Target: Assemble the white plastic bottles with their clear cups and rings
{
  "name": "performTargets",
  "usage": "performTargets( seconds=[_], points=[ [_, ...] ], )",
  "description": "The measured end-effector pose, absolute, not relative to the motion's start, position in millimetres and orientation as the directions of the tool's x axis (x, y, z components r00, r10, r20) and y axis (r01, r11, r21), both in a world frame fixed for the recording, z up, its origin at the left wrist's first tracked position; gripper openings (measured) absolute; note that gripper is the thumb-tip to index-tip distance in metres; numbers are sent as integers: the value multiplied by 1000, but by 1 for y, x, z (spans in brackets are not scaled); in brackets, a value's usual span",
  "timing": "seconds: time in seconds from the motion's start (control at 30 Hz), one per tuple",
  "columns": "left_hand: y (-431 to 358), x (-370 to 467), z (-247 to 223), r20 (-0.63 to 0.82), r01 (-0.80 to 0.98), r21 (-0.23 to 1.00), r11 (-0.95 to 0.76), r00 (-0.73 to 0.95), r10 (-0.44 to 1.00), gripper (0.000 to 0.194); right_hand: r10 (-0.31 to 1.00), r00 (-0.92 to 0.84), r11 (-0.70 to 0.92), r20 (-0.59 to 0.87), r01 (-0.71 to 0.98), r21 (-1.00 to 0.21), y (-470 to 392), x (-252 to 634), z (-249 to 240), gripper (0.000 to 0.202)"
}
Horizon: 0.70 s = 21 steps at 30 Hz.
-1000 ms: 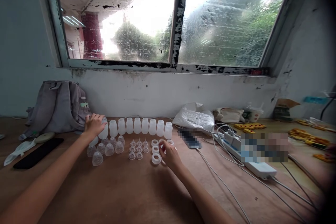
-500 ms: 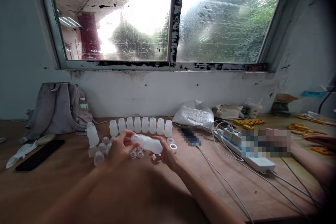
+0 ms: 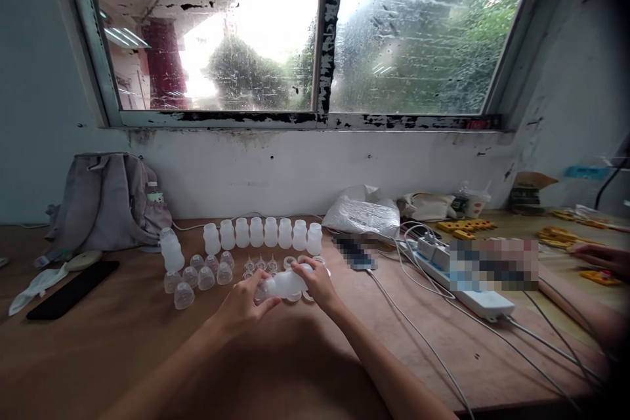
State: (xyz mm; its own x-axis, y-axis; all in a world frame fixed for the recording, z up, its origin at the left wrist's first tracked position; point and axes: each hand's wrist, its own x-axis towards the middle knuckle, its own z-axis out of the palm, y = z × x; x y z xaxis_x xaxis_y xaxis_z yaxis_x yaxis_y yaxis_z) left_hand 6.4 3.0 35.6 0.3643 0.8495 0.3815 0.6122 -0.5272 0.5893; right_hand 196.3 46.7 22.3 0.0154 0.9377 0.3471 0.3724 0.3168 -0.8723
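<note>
At a wooden table [image 3: 73,361], I am handling a single frosted bottle [image 3: 285,284], my left hand [image 3: 241,305] gripping one end and my right hand [image 3: 319,285] closing around the other. The bottle is lying nearly sideways between my palms; whether its left end is capped, I cannot tell. From it, a row of eight bottles [image 3: 256,233] is standing upright from eleven to one o'clock, clear domes [image 3: 205,277] are sitting around ten, and small spiked clear pieces [image 3: 261,264] are resting just beside at eleven. White rings [image 3: 291,262] are showing at twelve and partly at six. A phone [image 3: 361,264] is charging at two. I am judging this to be a two-handed handling step, and any shift of the bottle is calling for both ends being supported and the rings being left undisturbed.
</note>
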Motion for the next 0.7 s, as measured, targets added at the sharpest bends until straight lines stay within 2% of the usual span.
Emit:
performTargets(
  seconds=[0.23,0.53,0.63,0.7],
  points=[
    [-1,-1,32,327,636,637,-437,290,899,35,902,-5,387,431,449,-805,41,187,24,29],
    [-9,-12,26,286,612,667,-425,317,904,34,905,-54,394,421,473,-788,35,178,16,29],
    [-9,-15,24,260,564,713,-417,340,904,33,896,-67,411,439,499,-763,31,174,15,28],
    [-7,-20,20,193,509,784,-356,346,918,32,884,-57,429,464,493,-757,31,177,16,27]
  ],
)
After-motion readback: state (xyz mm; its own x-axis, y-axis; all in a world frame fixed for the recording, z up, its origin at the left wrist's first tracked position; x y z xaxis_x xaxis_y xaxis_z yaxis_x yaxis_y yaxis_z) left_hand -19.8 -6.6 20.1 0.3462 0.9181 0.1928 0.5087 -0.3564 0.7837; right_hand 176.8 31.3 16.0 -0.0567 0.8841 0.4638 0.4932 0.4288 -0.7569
